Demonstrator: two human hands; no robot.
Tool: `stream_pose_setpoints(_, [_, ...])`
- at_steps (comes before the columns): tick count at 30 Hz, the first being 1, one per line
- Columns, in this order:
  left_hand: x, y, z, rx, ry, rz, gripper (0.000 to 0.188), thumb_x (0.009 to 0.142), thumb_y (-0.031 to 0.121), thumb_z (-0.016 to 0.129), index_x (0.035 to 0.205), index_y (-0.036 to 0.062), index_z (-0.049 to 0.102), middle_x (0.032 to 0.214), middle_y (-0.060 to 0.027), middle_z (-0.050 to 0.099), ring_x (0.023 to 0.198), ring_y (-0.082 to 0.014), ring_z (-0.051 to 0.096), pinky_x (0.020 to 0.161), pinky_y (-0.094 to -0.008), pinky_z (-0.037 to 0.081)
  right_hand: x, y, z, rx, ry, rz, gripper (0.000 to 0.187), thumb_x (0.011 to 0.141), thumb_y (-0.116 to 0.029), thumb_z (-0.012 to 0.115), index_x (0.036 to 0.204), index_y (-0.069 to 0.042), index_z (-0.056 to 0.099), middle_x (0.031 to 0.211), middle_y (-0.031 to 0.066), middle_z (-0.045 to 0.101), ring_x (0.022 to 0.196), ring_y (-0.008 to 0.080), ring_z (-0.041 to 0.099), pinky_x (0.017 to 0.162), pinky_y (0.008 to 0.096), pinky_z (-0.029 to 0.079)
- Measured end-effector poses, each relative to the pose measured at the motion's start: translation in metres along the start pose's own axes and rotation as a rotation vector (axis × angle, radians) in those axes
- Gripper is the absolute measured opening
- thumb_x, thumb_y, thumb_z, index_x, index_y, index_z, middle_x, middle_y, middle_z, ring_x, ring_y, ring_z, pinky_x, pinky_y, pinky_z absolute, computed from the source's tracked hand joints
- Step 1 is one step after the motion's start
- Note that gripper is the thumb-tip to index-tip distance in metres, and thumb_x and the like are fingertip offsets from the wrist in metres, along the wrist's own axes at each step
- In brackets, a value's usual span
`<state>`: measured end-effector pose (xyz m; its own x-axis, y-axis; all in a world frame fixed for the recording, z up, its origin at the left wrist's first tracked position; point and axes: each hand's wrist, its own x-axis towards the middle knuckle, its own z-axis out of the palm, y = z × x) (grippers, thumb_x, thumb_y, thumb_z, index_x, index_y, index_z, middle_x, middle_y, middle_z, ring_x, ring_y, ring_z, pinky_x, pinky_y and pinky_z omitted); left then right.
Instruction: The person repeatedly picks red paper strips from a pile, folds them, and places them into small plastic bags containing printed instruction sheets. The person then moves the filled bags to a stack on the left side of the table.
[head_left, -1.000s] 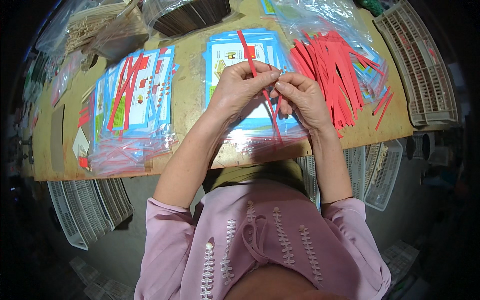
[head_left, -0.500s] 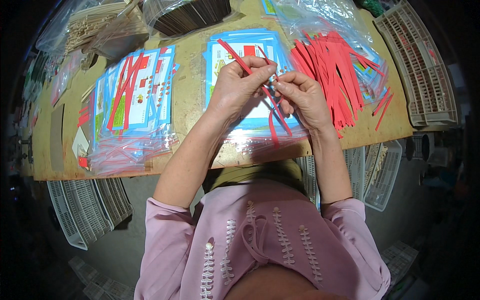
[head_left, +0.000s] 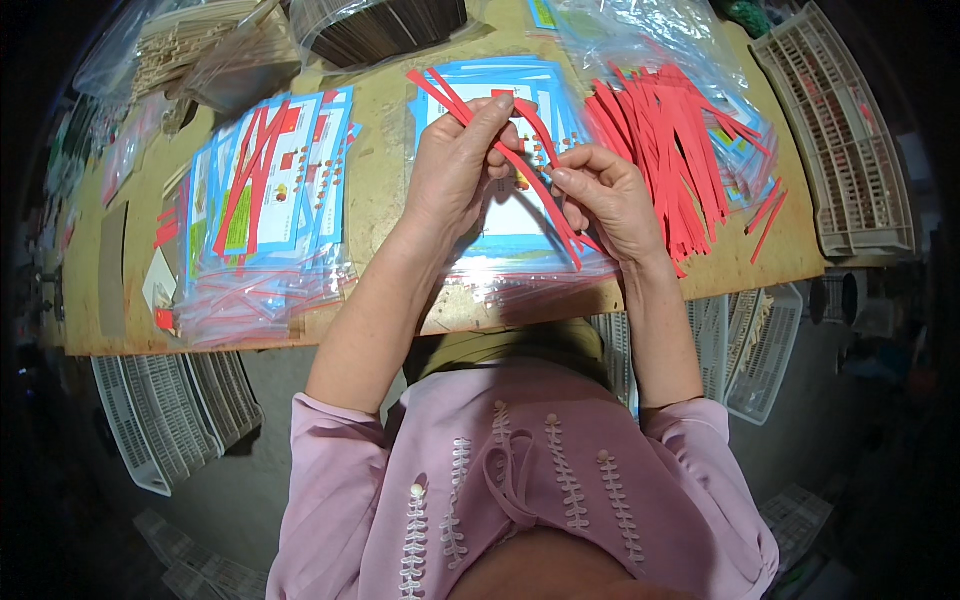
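Several narrow red strips are pinched in my left hand, crossing under its thumb and sticking out at both ends. Fingers and thumb of my right hand are closed on one red strip that bends down from the left fingertips. Both hands hover over a stack of blue-edged printed cards in clear bags. To the right of my right hand lies a loose heap of red strips on more bagged cards. On the left, another bagged card stack has a few red strips lying across it.
At the back are a bag of thin wooden sticks and a bag of dark flat pieces. A beige plastic basket stands at the table's right edge. White baskets sit below the table edge.
My left hand has shifted slightly left and turned, and the strips in it now fan apart more. The strip between the hands has moved and now bows out from the left fingertips.
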<state>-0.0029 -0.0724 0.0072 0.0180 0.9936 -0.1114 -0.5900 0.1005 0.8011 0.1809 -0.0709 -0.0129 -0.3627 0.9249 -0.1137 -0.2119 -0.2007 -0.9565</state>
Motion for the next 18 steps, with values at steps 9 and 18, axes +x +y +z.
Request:
stream_pose_setpoints(9, [0.0025,-0.0015,-0.0055,0.013,-0.027,0.006,0.021,0.098,0.019,0.055,0.081,0.0072,0.058,0.064,0.0031,0.05,0.051,-0.0023,0.038,0.047,-0.017,0.033,-0.0014,-0.0005,-0.0016,0.043,-0.023,0.014,0.01,0.093,-0.012,0.064,0.095,-0.002,0.066,0.075,0.0016,0.064,0.05,0.0045,0.057,0.042,0.0167,0.042])
stream_pose_setpoints(18, [-0.0004,-0.0066,-0.002,0.151,0.059,0.105,0.01,0.092,0.012,0.065,0.093,0.0025,0.068,0.072,-0.001,0.063,0.053,-0.0035,0.048,0.046,-0.0183,0.037,-0.0008,0.0004,-0.0024,0.077,-0.051,0.055,0.014,0.095,-0.011,0.061,0.104,0.0,0.064,0.076,0.0031,0.066,0.053,0.0061,0.059,0.047,0.0189,0.046])
